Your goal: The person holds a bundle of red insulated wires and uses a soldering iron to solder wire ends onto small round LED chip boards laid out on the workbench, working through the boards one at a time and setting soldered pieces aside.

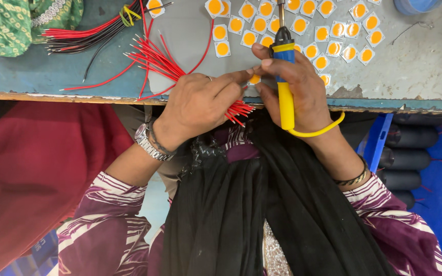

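Observation:
My left hand (200, 102) grips a bundle of short red wires (162, 64) that fans out over the table edge, and its forefinger reaches to a small white square chip with an orange round centre (255, 79). My right hand (295, 84) is closed around a soldering iron with a blue and yellow handle (284, 76), tip pointing away from me over the chips. Both hands meet at that one chip near the table's front edge.
Several more orange-centred square chips (303, 23) lie spread on the grey worktop (415, 61). A tied bundle of red and black wires (85, 33) lies at the back left beside green cloth (6, 20). A blue container (415, 5) stands at the back right.

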